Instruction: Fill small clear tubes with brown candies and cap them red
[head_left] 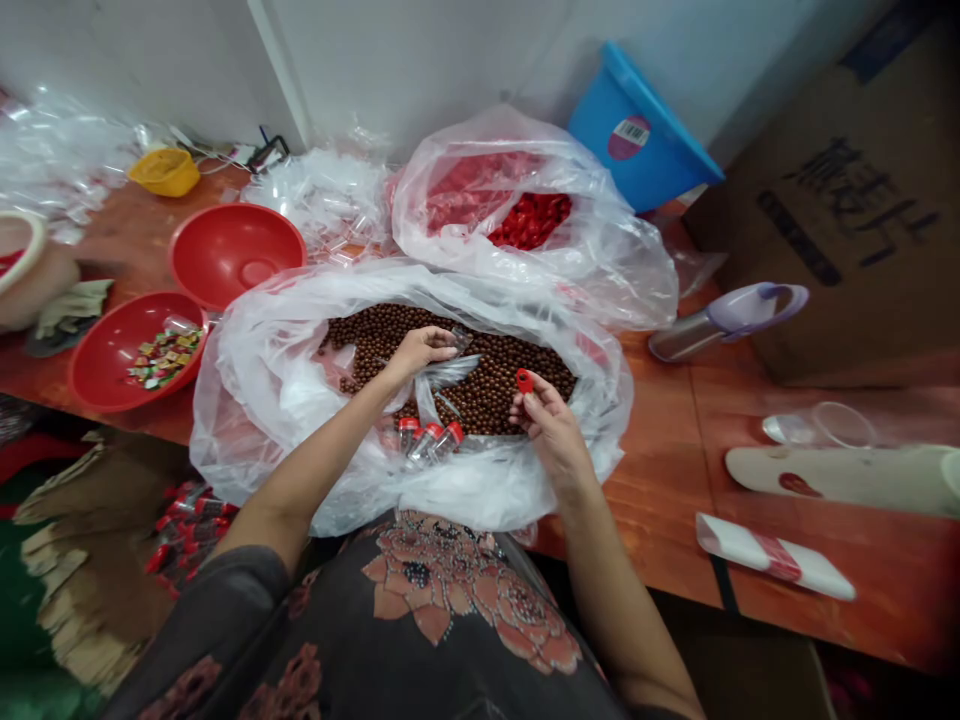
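Note:
My left hand [422,352] is closed on a small clear plastic jar [462,340], held low over a heap of brown chocolate balls [495,385]. Whether the jar has balls inside I cannot tell. Between thumb and fingers, my right hand [549,418] pinches a red cap [524,381] over the right part of the heap. The balls lie in a large, wide-mouthed clear plastic bag [262,400]. Three small jars with red caps [430,440] rest together on the bag's near edge, below my left hand.
Behind stands a second plastic bag [442,235] of red caps [529,220]. Red bowls [240,250] sit at left, one with wrapped sweets [166,357]. A blue bucket [637,130], a purple-lidded bottle [727,318] and a carton [847,200] are at right. Capped jars [191,525] lie low left.

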